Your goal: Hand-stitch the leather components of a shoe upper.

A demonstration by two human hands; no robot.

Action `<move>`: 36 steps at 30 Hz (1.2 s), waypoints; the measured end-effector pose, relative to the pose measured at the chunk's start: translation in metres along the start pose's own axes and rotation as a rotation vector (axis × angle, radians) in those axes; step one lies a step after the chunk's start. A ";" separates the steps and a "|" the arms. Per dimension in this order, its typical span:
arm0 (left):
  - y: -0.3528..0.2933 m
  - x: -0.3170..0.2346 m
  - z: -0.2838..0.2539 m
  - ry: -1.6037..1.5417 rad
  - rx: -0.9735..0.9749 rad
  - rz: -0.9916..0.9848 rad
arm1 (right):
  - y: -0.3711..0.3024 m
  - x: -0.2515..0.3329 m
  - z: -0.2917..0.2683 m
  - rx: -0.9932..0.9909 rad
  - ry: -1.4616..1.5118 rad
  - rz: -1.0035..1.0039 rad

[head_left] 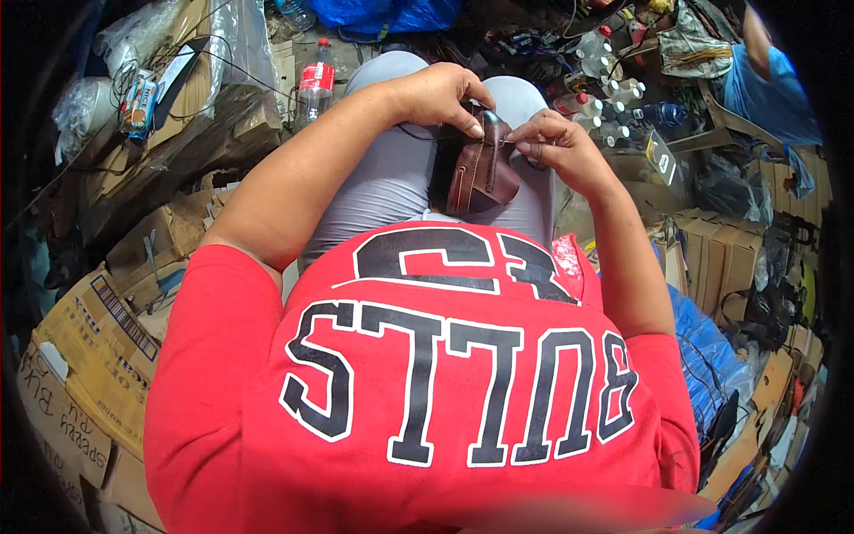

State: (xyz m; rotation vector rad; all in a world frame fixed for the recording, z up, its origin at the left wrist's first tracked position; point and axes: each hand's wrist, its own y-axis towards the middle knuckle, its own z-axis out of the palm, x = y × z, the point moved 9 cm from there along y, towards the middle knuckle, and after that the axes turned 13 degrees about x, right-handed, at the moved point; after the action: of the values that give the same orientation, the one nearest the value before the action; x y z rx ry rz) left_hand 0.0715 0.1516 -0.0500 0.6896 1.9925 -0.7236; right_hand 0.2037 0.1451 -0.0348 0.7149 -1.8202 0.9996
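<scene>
A brown leather shoe (pixel 487 182) with pale stitching rests on my lap, between my grey-clad thighs. At its far end my left hand (pixel 445 96) is closed on the shoe, thumb and fingers along its upper edge. My right hand (pixel 559 149) is pinched against the shoe's right side, thumb and forefinger together. What lies between those fingertips is too small to make out. A thin dark cord (pixel 416 135) runs by my left wrist, over the left thigh.
A clear bottle with a red cap (pixel 317 82) stands beyond my left forearm. Several small bottles (pixel 614 111) cluster at far right. Cardboard boxes (pixel 98 334) lie at left, and more cartons (pixel 716 262) at right. Another person's blue-clothed part (pixel 776 98) shows at upper right.
</scene>
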 end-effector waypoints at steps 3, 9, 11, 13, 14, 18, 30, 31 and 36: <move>0.007 0.006 -0.001 -0.024 0.016 -0.021 | 0.009 -0.010 0.005 -0.013 0.102 0.012; -0.013 -0.017 -0.026 0.246 -0.257 0.048 | 0.006 0.028 0.006 -0.247 -0.354 -0.224; -0.033 -0.022 -0.030 0.253 -0.322 0.021 | 0.000 0.031 0.008 -0.264 -0.414 -0.223; -0.053 -0.024 -0.034 0.262 -0.393 -0.008 | -0.002 0.033 0.009 -0.277 -0.476 -0.227; -0.062 -0.026 -0.034 0.278 -0.415 0.003 | -0.001 0.029 0.009 -0.259 -0.451 -0.198; -0.080 -0.033 -0.023 0.145 -0.410 -0.076 | 0.009 0.017 0.008 -0.176 -0.336 -0.102; -0.078 -0.031 -0.021 0.277 -0.502 0.067 | 0.030 0.001 0.004 -0.032 -0.176 -0.018; -0.077 -0.029 -0.021 0.260 -0.497 0.054 | 0.031 0.000 0.004 -0.036 -0.188 -0.028; -0.074 -0.030 -0.020 0.311 -0.502 0.085 | 0.032 -0.004 0.002 -0.006 -0.129 -0.015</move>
State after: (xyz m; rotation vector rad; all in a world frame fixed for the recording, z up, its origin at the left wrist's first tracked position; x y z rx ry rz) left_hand 0.0224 0.1104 0.0010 0.5994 2.2860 -0.0484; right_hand 0.1788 0.1596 -0.0495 0.8038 -1.9253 0.9568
